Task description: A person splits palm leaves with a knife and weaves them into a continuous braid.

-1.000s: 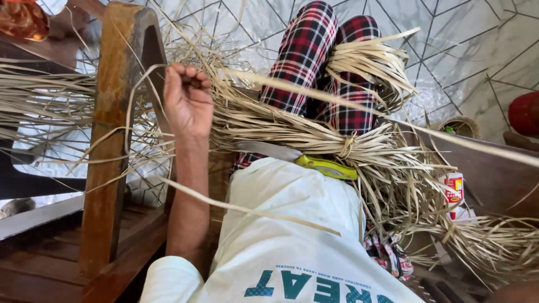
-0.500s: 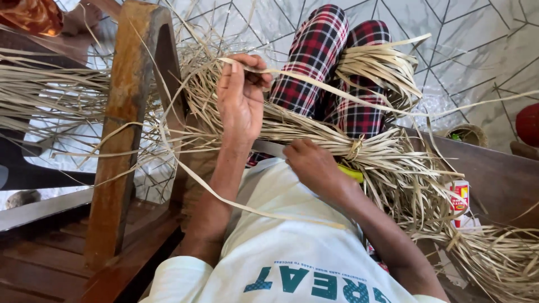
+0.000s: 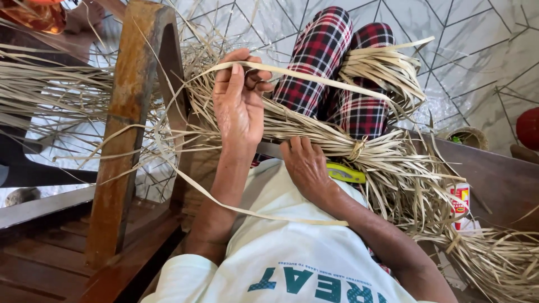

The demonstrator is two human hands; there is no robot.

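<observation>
At frame centre my left hand (image 3: 240, 104) pinches one long pale dried-leaf strip (image 3: 314, 76), which arcs right over my plaid trousers (image 3: 323, 53). My right hand (image 3: 306, 168) presses flat, fingers narrow, on the tied tan straw bundle (image 3: 359, 148) just below.

Bare-armed person wears a white short-sleeved shirt with teal lettering and red-black-white plaid trousers.

Strip (image 3: 314, 76) in left hand (image 3: 238, 106); wooden post (image 3: 132, 112) left of it; bundle (image 3: 337, 146) under right hand (image 3: 306, 165), legs (image 3: 337, 67) beyond.
</observation>
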